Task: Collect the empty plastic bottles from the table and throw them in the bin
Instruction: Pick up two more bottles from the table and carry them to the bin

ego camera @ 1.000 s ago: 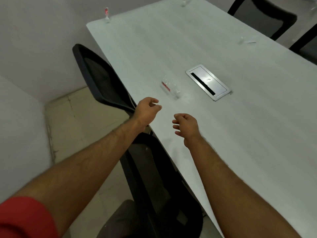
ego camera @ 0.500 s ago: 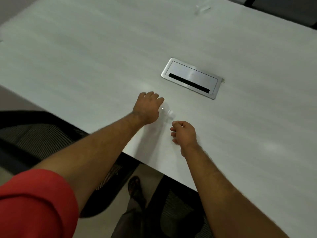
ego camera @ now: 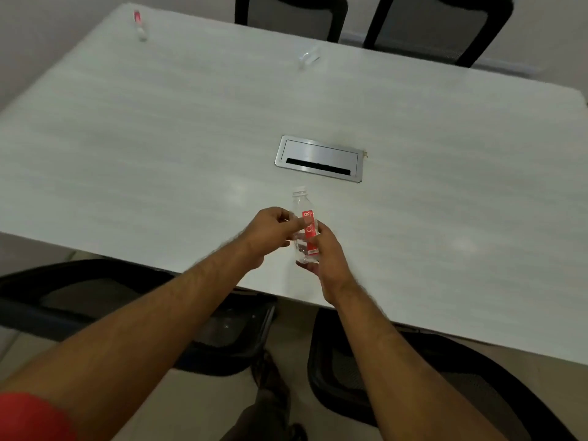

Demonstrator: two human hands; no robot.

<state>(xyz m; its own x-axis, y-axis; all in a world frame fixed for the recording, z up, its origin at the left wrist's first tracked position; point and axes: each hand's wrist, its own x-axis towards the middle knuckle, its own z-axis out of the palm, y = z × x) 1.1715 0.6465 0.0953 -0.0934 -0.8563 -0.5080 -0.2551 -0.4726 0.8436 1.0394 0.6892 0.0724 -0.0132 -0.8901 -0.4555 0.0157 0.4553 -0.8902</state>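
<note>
A clear plastic bottle with a red label [ego camera: 306,224] is held upright above the near part of the pale table [ego camera: 159,138]. My right hand [ego camera: 327,259] wraps its lower half from the right. My left hand [ego camera: 273,232] pinches it from the left, thumb on the label. A second bottle with a red label [ego camera: 140,25] stands at the far left corner. A third clear bottle [ego camera: 308,58] lies on its side at the far edge. No bin is in view.
A metal cable hatch [ego camera: 319,160] sits flush in the table just beyond the held bottle. Black mesh chairs stand at the near edge [ego camera: 79,300], [ego camera: 429,377] and at the far side [ego camera: 292,14], [ego camera: 439,23]. My feet show on the floor below.
The bottle that lay on the table has been picked up and now stands upright between both hands. My right hand closed around it. My view swung to face the table squarely.
</note>
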